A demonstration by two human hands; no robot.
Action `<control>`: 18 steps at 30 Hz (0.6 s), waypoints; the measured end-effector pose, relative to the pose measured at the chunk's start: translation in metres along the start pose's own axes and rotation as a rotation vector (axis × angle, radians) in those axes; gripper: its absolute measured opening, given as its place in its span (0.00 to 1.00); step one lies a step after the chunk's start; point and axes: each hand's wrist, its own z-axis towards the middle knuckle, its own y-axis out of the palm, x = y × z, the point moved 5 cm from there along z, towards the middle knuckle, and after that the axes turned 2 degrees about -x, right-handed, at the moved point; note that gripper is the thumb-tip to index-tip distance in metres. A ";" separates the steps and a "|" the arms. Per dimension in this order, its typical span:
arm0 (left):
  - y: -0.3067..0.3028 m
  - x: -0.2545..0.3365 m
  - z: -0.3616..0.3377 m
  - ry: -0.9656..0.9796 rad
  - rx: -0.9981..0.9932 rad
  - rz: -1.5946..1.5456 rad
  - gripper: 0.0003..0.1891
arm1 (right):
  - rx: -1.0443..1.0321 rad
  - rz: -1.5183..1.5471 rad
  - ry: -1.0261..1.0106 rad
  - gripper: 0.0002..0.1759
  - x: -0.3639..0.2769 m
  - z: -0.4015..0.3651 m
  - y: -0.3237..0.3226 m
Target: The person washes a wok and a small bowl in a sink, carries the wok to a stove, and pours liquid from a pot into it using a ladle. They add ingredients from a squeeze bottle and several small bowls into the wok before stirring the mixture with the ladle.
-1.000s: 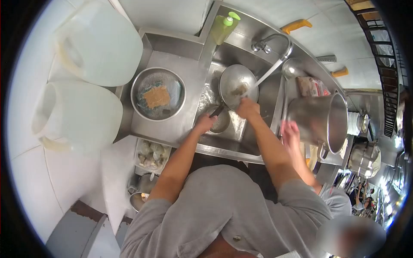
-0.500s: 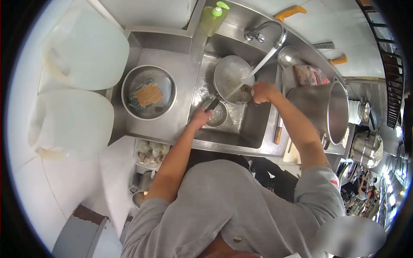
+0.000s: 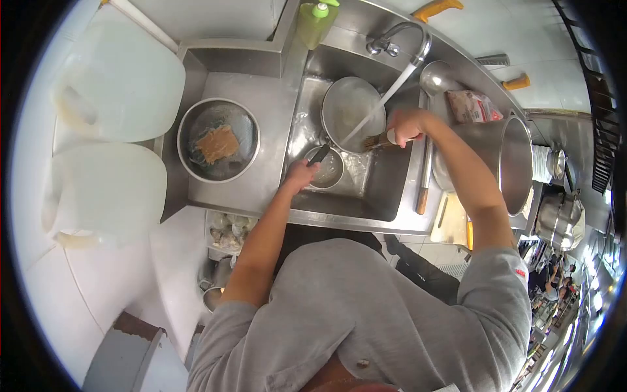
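Note:
My left hand [image 3: 300, 176] is closed around the black handle [image 3: 319, 155] of a round metal pan [image 3: 349, 104] that sits tilted in the sink. Under that handle is a small round metal bowl or pot [image 3: 330, 171]. In my right hand [image 3: 406, 125] is a stiff-bristled brush [image 3: 377, 142], its bristles at the pan's lower right rim. A stream of water from the curved faucet [image 3: 421, 46] falls into the pan near the bristles.
Left of the sink [image 3: 382, 193], a round metal pan [image 3: 185, 153] holds a brown scrubbing pad [image 3: 217, 144]. A green soap bottle [image 3: 317, 26] stands behind. A wooden-handled ladle [image 3: 423, 196], a large pot [image 3: 506, 157] and a cutting board [image 3: 450, 222] are at the right.
My right hand has moved slightly right with the brush, and its bristles now show at the pan's rim. My left hand keeps its hold. The whole view has shifted a little.

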 end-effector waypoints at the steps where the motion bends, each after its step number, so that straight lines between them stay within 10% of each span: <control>1: 0.002 0.002 0.000 -0.008 -0.030 0.010 0.16 | -0.012 0.019 0.014 0.21 0.004 0.000 -0.009; 6: 0.003 -0.002 -0.005 -0.032 -0.053 0.023 0.16 | -0.006 0.152 0.005 0.33 0.005 -0.017 -0.006; 9: -0.001 0.012 -0.011 -0.062 -0.066 0.016 0.16 | 0.459 -0.269 0.132 0.36 0.030 0.074 0.054; 11: 0.001 0.006 -0.008 -0.074 -0.096 -0.054 0.16 | 0.649 0.117 0.129 0.40 -0.009 0.058 0.080; 18: 0.003 0.005 -0.010 -0.122 -0.160 -0.120 0.17 | 0.578 0.113 0.071 0.45 -0.015 0.025 0.102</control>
